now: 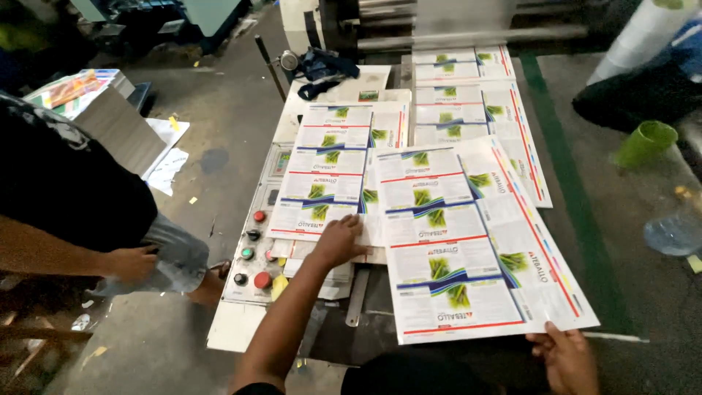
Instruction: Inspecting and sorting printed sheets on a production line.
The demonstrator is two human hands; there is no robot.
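**Both hands on the printed sheets at the machine table**

Your left hand (340, 240) lies just left of the frame's centre, palm down, fingers together and pressed flat on the lower edge of the left printed sheet (329, 175). That sheet is white with rows of green plant pictures, blue bands and red lines, and it runs up from your hand toward the top centre.

Your right hand (567, 358) sits at the lower right edge of the frame. Its fingers are slightly spread and touch the near corner of the large front sheet (468, 249); whether the thumb grips under the paper you cannot tell. This large sheet carries the same print and lies tilted, its near edge in the lower centre and right, overlapping the left sheet's right side.

Further sheets (468, 95) of the same print lie behind it, reaching up to the grey rollers (468, 33) at the top centre.

Left of your left hand is a control panel (252, 256) with red, green and black round buttons. A dark cloth (318, 69) lies at the table's far end, in the upper centre.

At the left edge, another person in a dark shirt rests a hand (131, 263) on a knee. A stack of printed paper (95, 110) stands in the upper left. A green cup (647, 143) sits at the right, a clear round lid-like thing (673, 234) below it.
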